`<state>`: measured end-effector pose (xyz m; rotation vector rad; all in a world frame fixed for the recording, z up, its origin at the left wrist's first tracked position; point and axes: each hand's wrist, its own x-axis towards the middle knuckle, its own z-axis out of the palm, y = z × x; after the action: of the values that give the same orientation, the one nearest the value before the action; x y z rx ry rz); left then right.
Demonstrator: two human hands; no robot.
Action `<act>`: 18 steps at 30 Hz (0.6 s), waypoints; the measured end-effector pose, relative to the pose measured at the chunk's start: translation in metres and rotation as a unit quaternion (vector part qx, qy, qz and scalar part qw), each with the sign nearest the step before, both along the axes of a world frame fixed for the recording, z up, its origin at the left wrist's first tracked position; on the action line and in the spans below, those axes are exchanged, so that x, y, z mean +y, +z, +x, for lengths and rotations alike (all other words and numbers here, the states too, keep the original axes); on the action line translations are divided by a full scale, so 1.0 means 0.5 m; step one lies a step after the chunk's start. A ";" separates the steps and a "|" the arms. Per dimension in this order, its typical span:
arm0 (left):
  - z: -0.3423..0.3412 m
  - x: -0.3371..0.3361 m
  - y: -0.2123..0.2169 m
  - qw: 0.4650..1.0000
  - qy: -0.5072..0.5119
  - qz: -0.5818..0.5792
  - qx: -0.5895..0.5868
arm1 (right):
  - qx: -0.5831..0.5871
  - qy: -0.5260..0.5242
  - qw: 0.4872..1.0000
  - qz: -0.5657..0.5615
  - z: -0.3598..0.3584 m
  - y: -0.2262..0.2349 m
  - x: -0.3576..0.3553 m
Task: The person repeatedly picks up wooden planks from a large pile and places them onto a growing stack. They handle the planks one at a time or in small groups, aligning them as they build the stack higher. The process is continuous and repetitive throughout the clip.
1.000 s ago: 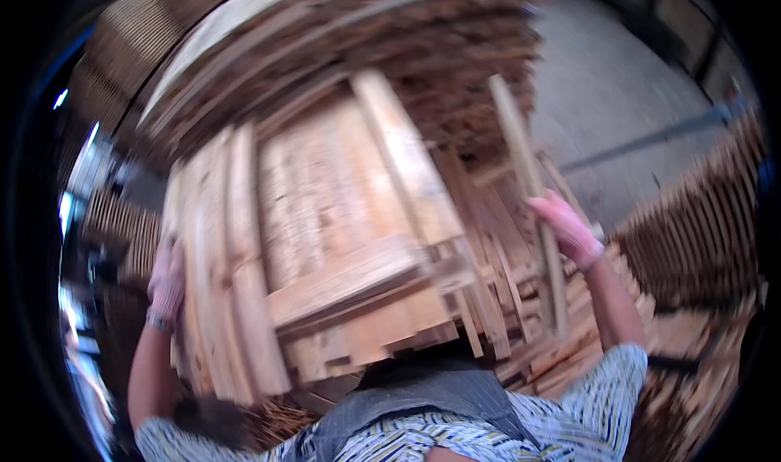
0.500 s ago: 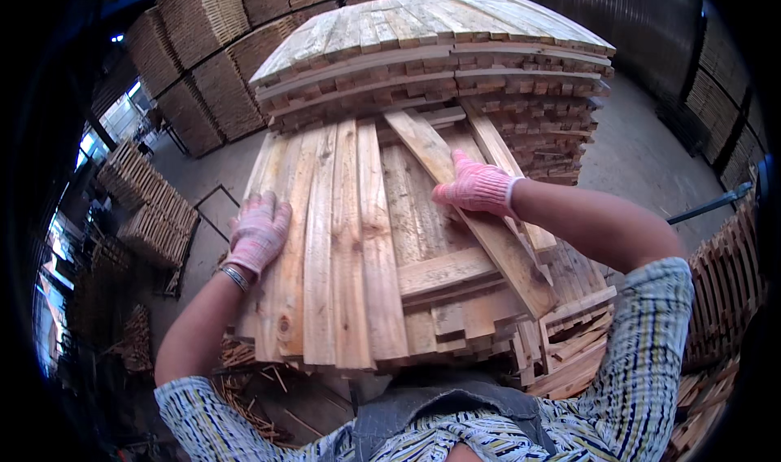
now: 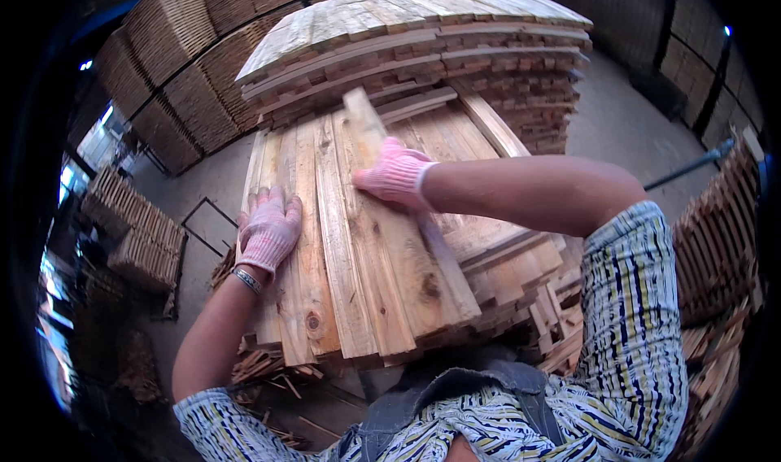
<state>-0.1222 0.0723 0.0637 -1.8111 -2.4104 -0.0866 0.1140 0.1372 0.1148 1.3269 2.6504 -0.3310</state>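
Note:
My right hand, in a pink-and-white knit glove, is closed around a pale wooden plank. The plank slants from the far side down toward me, over the right part of a row of planks. Its far end is blurred. My left hand, gloved alike, lies on the left planks of that row with its fingers stretched out. The planks run lengthwise away from me, side by side, on a stacked pile. Beyond my right hand a short crosspiece and another slanting plank are visible.
Behind the row rises a taller lumber stack. Big bundles of boards stand farther back. A smaller stack and a dark metal frame are on the left. Wood offcuts and slatted timber are on the right.
My right hand has moved left with the plank, which now lies closer to the row. The view has shifted a little; my left hand still rests on the left planks.

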 end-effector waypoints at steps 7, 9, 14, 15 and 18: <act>-0.009 -0.013 0.012 0.999 -0.049 -0.002 -0.014 | 0.283 -0.184 0.925 -0.174 0.033 -0.010 -0.013; -0.026 -0.018 0.002 0.997 -0.069 0.017 -0.018 | 0.387 -0.187 0.883 -0.187 0.063 0.022 -0.006; -0.009 -0.007 0.002 0.996 -0.089 0.032 -0.004 | 0.305 -0.117 0.945 -0.024 0.138 -0.132 0.116; -0.001 -0.002 0.002 0.995 -0.092 0.036 -0.016 | 0.195 -0.060 0.969 0.141 0.104 -0.203 0.119; 0.003 -0.010 0.004 0.995 -0.084 0.046 -0.021 | -0.209 0.155 0.933 0.250 0.042 -0.149 0.075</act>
<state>-0.1207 0.0673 0.0658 -1.9838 -2.2369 -0.2499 0.1349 0.1746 0.0402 0.9098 2.5798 0.6355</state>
